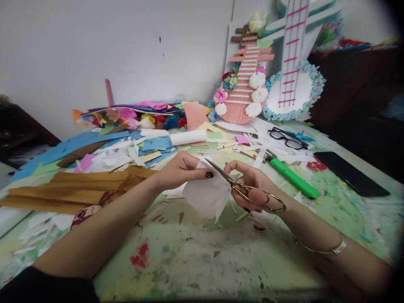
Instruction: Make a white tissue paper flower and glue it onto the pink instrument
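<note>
A piece of white paper (205, 198) hangs over the near middle of the table, its upper edge pinched between the thumb and fingers of my left hand (183, 166). My right hand (252, 185) is closed around the gold handles of a pair of scissors (241, 189). The scissor blades point up and left, lying at the paper's upper right edge close to my left thumb. Whether the blades are parted is hard to make out. Part of the paper's lower edge is pointed and uneven.
Brown crepe paper (72, 189) and white scraps lie left. A white paper roll (188, 137) sits behind my hands. To the right are a green box cutter (295, 178), black glasses (288, 139) and a phone (352, 173). Paper instruments, one a pink lute (244, 90), lean at the back.
</note>
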The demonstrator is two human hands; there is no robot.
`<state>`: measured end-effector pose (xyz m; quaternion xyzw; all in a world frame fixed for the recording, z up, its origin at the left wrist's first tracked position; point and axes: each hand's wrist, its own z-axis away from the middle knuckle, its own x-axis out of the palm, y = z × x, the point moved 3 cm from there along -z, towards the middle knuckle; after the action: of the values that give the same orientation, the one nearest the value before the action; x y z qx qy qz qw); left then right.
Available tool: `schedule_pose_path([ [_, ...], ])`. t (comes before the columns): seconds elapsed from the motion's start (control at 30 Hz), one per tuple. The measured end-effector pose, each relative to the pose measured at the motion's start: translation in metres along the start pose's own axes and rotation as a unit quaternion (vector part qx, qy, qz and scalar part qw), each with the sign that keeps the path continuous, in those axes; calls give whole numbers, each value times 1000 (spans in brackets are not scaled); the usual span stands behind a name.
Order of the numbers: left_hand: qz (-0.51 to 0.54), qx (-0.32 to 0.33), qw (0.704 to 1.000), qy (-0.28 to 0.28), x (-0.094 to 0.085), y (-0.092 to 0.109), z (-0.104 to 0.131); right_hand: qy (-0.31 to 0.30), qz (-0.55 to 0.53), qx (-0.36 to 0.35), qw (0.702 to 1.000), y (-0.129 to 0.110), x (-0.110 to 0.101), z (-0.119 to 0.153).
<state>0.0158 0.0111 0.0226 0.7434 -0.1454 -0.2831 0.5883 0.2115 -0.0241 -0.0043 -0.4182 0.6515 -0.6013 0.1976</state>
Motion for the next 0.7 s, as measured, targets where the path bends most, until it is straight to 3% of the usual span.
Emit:
schedule_pose_path([
  [0.37, 33, -11, 999, -5, -1, 0, 1, 43, 22, 51, 998, 3, -5, 2],
  [0.7, 26, -9, 1000, -9, -1, 0, 1, 21, 30, 9, 999, 1, -1, 0],
])
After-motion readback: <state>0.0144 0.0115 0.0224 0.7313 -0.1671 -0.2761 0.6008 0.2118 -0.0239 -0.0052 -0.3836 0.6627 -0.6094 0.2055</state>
